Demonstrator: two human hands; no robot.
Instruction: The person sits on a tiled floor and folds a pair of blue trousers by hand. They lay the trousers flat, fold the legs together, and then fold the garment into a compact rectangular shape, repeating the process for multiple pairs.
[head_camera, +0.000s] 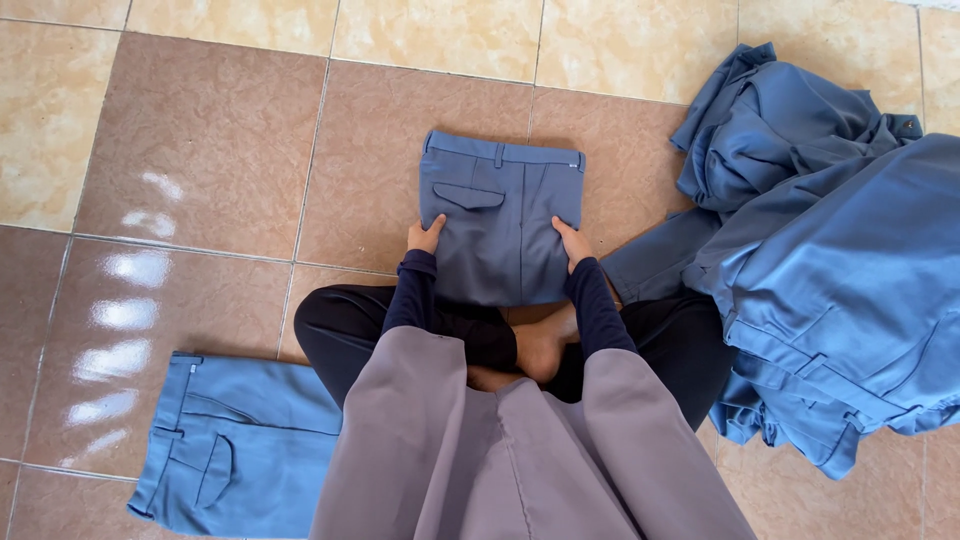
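A pair of grey-blue trousers, folded into a neat rectangle with the waistband and a back pocket flap up, lies on the tiled floor in front of my crossed legs. My left hand grips its left edge and my right hand grips its right edge, fingers over the cloth. Both arms wear dark navy sleeves.
A loose heap of lighter blue trousers spreads over the floor at my right. Another folded pair of blue trousers lies at my left knee. A mauve garment covers my lap. The floor is brown and beige tile.
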